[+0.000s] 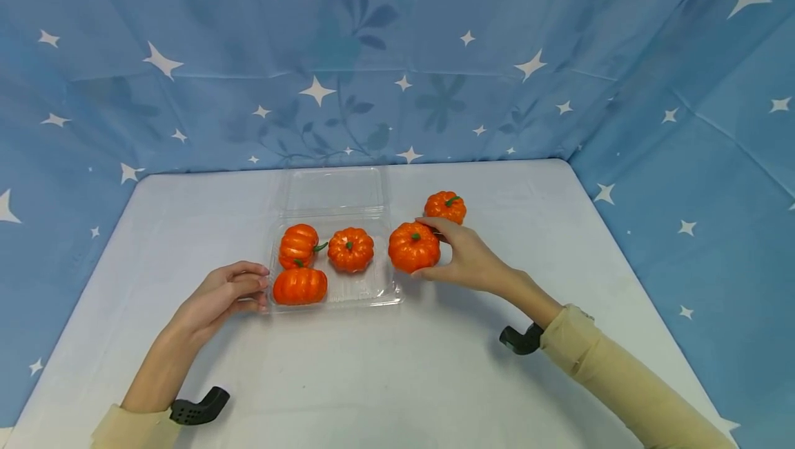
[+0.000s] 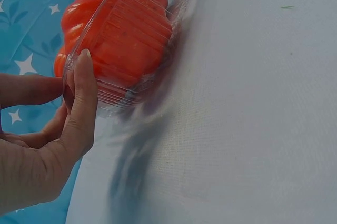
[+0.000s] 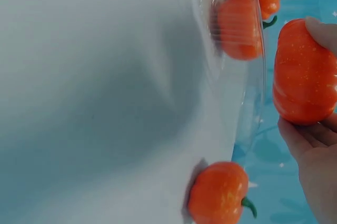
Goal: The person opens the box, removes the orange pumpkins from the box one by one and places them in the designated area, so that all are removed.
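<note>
Three glossy orange, ribbed, round pumpkins with green stems sit in a clear plastic hinged container: one at its far left corner, one at its near left corner, and one to their right, toward the hinge. The transparent lid lies open toward the far edge of the white table. A fourth of the same kind, the held pumpkin, is at the container's right edge, apparently raised off the table; the right hand has thumb and fingers clamped on opposite sides of it. A fifth, the loose pumpkin, rests on the table just beyond, toward the far right corner. The left hand pinches the container's left edge between thumb and fingers.

Handling assessment: the pumpkins appear light, firm and smooth, hence somewhat slippery; a grip across the widest ribs is judged soundest, leaving the stem unloaded. The container appears thin, flexible and easily creased; it is best steadied by the rim, with light pressure
</note>
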A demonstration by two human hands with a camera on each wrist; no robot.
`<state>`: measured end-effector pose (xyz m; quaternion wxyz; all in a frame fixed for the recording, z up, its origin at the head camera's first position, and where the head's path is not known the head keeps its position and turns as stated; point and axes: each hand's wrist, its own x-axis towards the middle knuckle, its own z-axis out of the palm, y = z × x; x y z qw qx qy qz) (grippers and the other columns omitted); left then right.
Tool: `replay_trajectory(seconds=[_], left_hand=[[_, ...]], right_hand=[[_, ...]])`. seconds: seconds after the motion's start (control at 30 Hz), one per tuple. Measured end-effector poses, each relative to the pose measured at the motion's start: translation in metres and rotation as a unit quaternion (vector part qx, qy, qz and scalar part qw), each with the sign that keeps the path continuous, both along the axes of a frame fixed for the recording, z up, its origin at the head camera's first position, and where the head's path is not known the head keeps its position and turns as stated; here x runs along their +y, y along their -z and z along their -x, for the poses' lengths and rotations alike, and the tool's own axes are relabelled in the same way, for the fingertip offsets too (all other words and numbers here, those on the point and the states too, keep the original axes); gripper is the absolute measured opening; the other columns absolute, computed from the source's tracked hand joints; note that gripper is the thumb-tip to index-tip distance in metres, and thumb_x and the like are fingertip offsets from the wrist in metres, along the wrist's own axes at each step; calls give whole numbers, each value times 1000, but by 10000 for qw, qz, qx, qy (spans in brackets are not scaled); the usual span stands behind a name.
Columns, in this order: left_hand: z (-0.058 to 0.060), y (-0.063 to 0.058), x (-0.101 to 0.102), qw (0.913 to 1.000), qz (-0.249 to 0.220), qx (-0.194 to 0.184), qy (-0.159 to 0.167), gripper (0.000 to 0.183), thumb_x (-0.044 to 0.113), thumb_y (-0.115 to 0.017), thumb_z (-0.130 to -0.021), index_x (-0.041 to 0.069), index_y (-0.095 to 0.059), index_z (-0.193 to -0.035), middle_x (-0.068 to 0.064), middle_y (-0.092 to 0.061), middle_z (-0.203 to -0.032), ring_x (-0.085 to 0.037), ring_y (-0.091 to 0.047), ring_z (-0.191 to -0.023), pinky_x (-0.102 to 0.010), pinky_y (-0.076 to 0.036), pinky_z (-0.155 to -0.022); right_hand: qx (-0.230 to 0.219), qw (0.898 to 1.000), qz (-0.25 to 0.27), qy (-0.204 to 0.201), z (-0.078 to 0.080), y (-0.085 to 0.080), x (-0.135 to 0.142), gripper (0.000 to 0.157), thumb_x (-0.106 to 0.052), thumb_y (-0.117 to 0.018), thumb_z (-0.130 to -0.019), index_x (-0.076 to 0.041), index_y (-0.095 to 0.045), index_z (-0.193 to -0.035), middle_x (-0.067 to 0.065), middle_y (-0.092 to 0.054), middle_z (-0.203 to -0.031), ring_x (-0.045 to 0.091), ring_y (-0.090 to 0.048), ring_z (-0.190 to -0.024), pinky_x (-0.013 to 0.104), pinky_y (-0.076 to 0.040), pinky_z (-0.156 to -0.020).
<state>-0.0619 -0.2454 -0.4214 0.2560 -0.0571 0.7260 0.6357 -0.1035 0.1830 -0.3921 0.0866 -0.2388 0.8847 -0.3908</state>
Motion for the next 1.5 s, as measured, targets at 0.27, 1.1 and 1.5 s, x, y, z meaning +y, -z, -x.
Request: replay_trajectory(seconds=[0.27, 1.1, 1.5], left_hand=[[0, -2, -1, 10000, 40, 16, -16, 38, 11, -53, -105, -14, -42, -132, 0, -69, -93, -17, -69, -81, -30, -62, -80], [3, 0, 2, 9999, 100, -4, 59, 42, 13, -55, -105, -14, -41, -134, -2, -69, -95, -17, -69, -82, -30, -62, -82], [1, 0, -2, 9998, 106, -45, 154, 43, 14, -55, -105, -14, -40, -135, -4, -69, -98, -18, -69, -84, -31, -62, -82]], right_hand=[[47, 9998, 14, 172, 1, 3, 20, 87, -27, -92, -77, -7, -48, -150, 13, -55, -148, 33, -59, -132, 50, -52, -106], [-40, 9913, -403, 1250, 0, 22, 93, 87, -22, -88, -82, -1, -41, -152, 21, -47, -153, 42, -52, -135, 59, -48, -107], [-174, 9831, -468, 1760, 18, 39, 113, 87, -26, -84, -87, 0, -35, -154, 25, -44, -155, 47, -51, -134, 61, -47, -107]])
